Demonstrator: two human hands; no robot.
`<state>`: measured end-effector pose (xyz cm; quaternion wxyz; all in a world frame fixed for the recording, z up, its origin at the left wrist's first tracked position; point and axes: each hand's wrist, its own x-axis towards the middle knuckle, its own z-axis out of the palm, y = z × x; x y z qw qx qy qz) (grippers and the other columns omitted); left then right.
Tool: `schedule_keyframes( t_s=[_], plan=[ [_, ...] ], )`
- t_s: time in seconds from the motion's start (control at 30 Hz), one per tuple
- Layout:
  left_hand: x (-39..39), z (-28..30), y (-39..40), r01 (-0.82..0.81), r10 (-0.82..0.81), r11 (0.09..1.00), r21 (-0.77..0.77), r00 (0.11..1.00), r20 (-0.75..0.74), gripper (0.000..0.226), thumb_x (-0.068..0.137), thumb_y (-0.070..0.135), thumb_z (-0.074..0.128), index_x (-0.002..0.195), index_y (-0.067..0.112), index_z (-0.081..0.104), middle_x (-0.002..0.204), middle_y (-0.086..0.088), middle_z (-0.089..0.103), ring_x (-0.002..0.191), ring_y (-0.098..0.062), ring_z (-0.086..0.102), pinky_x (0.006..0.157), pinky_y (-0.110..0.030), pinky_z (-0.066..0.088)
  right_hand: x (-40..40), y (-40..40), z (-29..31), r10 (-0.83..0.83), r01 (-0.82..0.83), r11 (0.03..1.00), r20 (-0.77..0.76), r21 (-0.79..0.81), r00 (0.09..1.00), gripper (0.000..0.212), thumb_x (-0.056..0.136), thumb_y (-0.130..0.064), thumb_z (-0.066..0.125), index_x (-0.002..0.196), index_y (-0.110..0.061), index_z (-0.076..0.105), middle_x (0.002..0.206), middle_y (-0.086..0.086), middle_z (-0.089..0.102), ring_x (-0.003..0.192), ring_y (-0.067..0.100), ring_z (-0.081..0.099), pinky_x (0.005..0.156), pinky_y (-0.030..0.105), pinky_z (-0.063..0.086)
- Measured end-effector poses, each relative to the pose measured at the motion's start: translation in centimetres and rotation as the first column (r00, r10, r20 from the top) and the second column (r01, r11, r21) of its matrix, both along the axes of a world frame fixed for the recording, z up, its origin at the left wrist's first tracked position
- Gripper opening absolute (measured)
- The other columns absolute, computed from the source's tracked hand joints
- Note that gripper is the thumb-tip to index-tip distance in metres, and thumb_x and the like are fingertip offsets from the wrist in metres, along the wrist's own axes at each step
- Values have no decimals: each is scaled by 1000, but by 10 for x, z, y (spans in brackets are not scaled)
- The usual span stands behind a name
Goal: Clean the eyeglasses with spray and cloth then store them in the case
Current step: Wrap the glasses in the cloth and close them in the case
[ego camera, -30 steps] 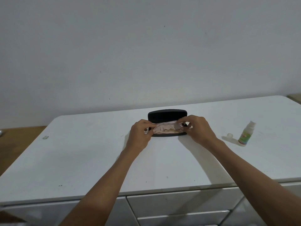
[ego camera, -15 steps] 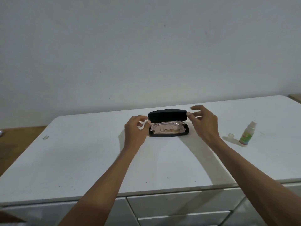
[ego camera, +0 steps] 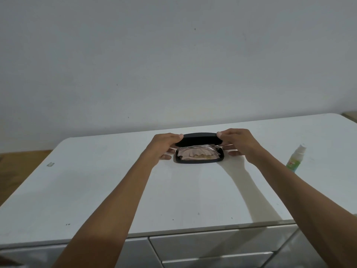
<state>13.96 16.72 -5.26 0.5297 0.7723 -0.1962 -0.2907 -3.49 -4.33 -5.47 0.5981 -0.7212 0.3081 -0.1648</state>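
Observation:
A black eyeglasses case (ego camera: 199, 161) lies in the middle of the white tabletop (ego camera: 96, 190), its lid (ego camera: 199, 139) tilted partway down over the base. Inside I see the clear-framed eyeglasses (ego camera: 199, 150) resting on a crumpled pinkish cloth (ego camera: 193, 154). My left hand (ego camera: 163, 147) grips the lid's left end, fingers on top and thumb below. My right hand (ego camera: 235, 145) grips the lid's right end the same way. The spray bottle (ego camera: 295, 158), white with a green label, stands at the right, partly behind my right forearm.
A plain wall rises behind the tabletop. White drawers (ego camera: 212, 246) run below the front edge. A small pale scrap (ego camera: 50, 164) lies near the left edge. A wooden floor (ego camera: 17, 167) shows at the far left.
Both hands left the cloth and glasses inside the case, rose to the lid's two ends and took hold of it. The lid has tipped forward over the base.

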Motion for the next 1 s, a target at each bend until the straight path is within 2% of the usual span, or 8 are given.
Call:
schedule_keyframes(
  t_s=[0.27,0.4,0.5,0.6,0.73,0.83,0.9,1.0],
  plan=[
    [-5,-14,11,74,-74,983,-169,997,6,27,89,35,77,112,21,77,112,-8,77,101,-24,74,91,-30,58,-12,3,-13,24,-22,1000,79,-21,997,18,88,-32,80,97,-17,79,114,5,77,89,22,69,77,31,53],
    [-9,-26,14,74,-75,956,-283,997,6,30,90,22,77,118,13,75,115,-12,76,100,-21,73,90,-27,57,-16,7,-25,-2,10,998,124,-68,992,9,86,-32,82,92,-25,81,107,-4,80,96,19,71,82,34,53],
    [-11,-32,16,75,-74,946,-315,997,15,34,89,15,77,122,8,73,114,-10,76,101,-18,73,89,-25,57,-20,12,-32,-5,22,994,162,-105,987,5,88,-28,81,93,-26,81,94,-8,81,83,13,70,80,30,51],
    [-11,-41,18,69,-45,949,-307,995,85,36,86,13,80,121,9,74,115,-3,76,107,-15,72,88,-22,57,-25,18,-38,3,23,991,190,-133,982,9,89,-22,80,98,-24,81,94,-10,80,77,3,70,76,17,48],
    [-8,-49,19,70,-22,953,-296,987,161,36,83,12,82,119,11,75,115,-1,77,113,-17,71,98,-33,56,-27,21,-42,14,22,981,182,-195,983,11,89,-22,79,100,-25,80,99,-10,80,85,-1,71,77,12,48],
    [-11,-49,20,76,-13,958,-276,975,223,37,84,14,81,121,11,74,117,1,76,113,-12,70,96,-26,56,-26,21,-42,19,20,969,152,-248,988,11,90,-23,79,100,-27,79,100,-12,79,85,-4,71,78,13,48],
    [-14,-49,21,78,-10,964,-256,966,259,38,86,15,80,123,12,73,119,2,75,112,-8,69,91,-18,55,-26,22,-42,26,15,955,134,-295,991,12,91,-23,77,103,-27,77,102,-13,78,83,-6,70,74,7,46],
    [-19,-48,23,79,-8,973,-216,951,310,41,86,17,81,126,15,72,120,3,75,107,-1,70,86,-12,53,-28,27,-43,54,-10,925,105,-379,993,22,94,-22,73,114,-30,75,106,-13,75,85,0,71,73,5,46]
  ],
)
